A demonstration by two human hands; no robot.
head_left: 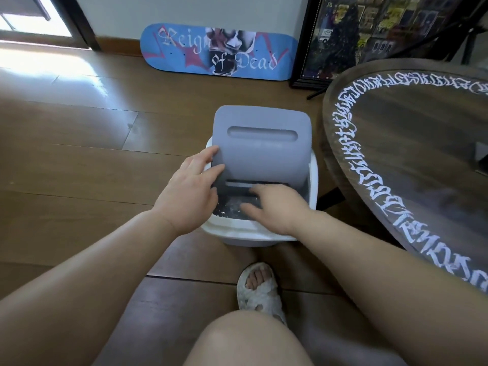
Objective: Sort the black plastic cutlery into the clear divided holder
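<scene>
A white storage box (237, 235) stands on the wooden floor in front of me. Its grey lid (261, 154) is tilted up from the near side. My left hand (190, 186) holds the lid by its left edge, fingers on top. My right hand (274, 207) reaches into the box under the lid, its fingers spread over dark, glinting contents (229, 207). I cannot make out what these contents are. No cutlery or clear divided holder can be told apart.
A round dark table (422, 143) with white lettering around its rim stands close on the right of the box. A blue skateboard deck (219, 52) and a framed picture (369, 35) lean on the far wall. My knee and slippered foot (258, 289) are just below the box.
</scene>
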